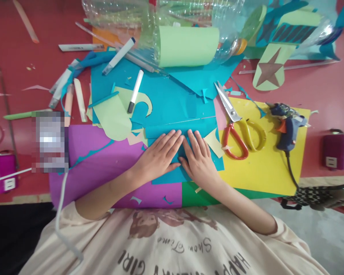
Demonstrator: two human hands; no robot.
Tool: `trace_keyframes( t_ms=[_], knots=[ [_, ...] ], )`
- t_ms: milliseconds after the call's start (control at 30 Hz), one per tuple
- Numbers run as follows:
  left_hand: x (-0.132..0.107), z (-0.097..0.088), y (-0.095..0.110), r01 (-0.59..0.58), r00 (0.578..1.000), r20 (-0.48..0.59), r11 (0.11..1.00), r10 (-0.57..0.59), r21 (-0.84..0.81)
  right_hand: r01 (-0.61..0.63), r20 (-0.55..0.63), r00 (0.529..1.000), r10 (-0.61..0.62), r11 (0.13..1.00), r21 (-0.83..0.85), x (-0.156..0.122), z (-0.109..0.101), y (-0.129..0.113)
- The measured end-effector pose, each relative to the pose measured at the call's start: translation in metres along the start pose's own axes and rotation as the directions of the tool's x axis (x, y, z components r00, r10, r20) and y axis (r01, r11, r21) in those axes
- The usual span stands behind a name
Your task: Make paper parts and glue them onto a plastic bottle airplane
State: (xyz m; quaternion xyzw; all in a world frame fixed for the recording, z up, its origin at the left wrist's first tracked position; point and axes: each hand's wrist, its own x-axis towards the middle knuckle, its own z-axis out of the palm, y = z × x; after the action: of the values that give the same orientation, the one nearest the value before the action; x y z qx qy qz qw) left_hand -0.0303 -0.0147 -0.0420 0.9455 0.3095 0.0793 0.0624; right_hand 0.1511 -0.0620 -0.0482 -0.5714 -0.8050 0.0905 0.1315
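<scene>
Both hands rest on blue paper, palms down. My left hand point(157, 154) lies flat with its fingers stretched out, their tips at a folded or rolled blue paper strip point(156, 132). Beside it, my right hand point(201, 160) is flat too, its fingertips on the same strip. The fingertips of the two hands nearly meet. A pale green paper scrap point(215, 145) lies by my right fingers. Red-and-yellow-handled scissors point(231, 116) lie part open to the right. Left of the strip is a rounded pale green cutout point(114, 118). What is under my palms is hidden.
A glue gun point(288, 128) sits on yellow paper point(263, 168) at right. Plastic bottles, one wrapped in green paper point(189, 46), lie at the back. Markers point(135, 91) are scattered to the left. A pixelated object point(51, 141) with a white cable point(61, 206) lies at left.
</scene>
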Motion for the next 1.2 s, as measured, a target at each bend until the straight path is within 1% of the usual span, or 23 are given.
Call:
trace_keyframes(
  t_ms=[133, 233, 367, 533, 867, 1000, 1067, 1200],
  knots=[
    [0.0004, 0.001, 0.0003, 0.022, 0.997, 0.069, 0.999, -0.02, -0.024, -0.029, 0.003, 1.0, 0.029, 0.998, 0.049, -0.004, 0.003, 0.0005],
    [0.0006, 0.0014, 0.0003, 0.029, 0.996, 0.09, 0.999, -0.025, -0.041, -0.046, -0.007, 0.999, 0.047, 0.995, 0.085, -0.0047, 0.0049, 0.0008],
    [0.0005, 0.0028, -0.0007, 0.023, 0.996, 0.085, 0.999, -0.02, -0.043, -0.055, -0.021, 0.998, 0.057, 0.995, 0.088, -0.0042, 0.0053, 0.0006],
    [0.0004, 0.0029, -0.0007, 0.012, 0.997, 0.074, 1.0, -0.012, -0.002, -0.027, -0.058, 0.998, 0.03, 0.998, 0.054, -0.0032, 0.0038, 0.0008],
    [0.0006, 0.0039, 0.0014, 0.014, 0.998, 0.066, 0.999, -0.016, 0.028, -0.033, -0.054, 0.998, 0.041, 0.99, 0.138, -0.0039, 0.0026, 0.003],
    [0.0006, 0.0036, 0.0025, 0.006, 0.999, 0.051, 0.999, -0.008, 0.034, -0.04, -0.053, 0.997, 0.048, 0.99, 0.132, -0.0041, 0.0023, 0.0034],
    [0.001, 0.003, 0.0037, 0.002, 0.998, 0.067, 0.999, -0.005, 0.05, -0.035, -0.062, 0.997, 0.043, 0.991, 0.131, -0.0043, 0.0026, 0.0036],
    [0.0016, 0.0007, 0.0061, 0.017, 0.989, 0.147, 0.998, -0.026, 0.064, -0.025, -0.068, 0.997, 0.035, 0.989, 0.144, -0.0044, 0.0027, 0.0042]
  ],
)
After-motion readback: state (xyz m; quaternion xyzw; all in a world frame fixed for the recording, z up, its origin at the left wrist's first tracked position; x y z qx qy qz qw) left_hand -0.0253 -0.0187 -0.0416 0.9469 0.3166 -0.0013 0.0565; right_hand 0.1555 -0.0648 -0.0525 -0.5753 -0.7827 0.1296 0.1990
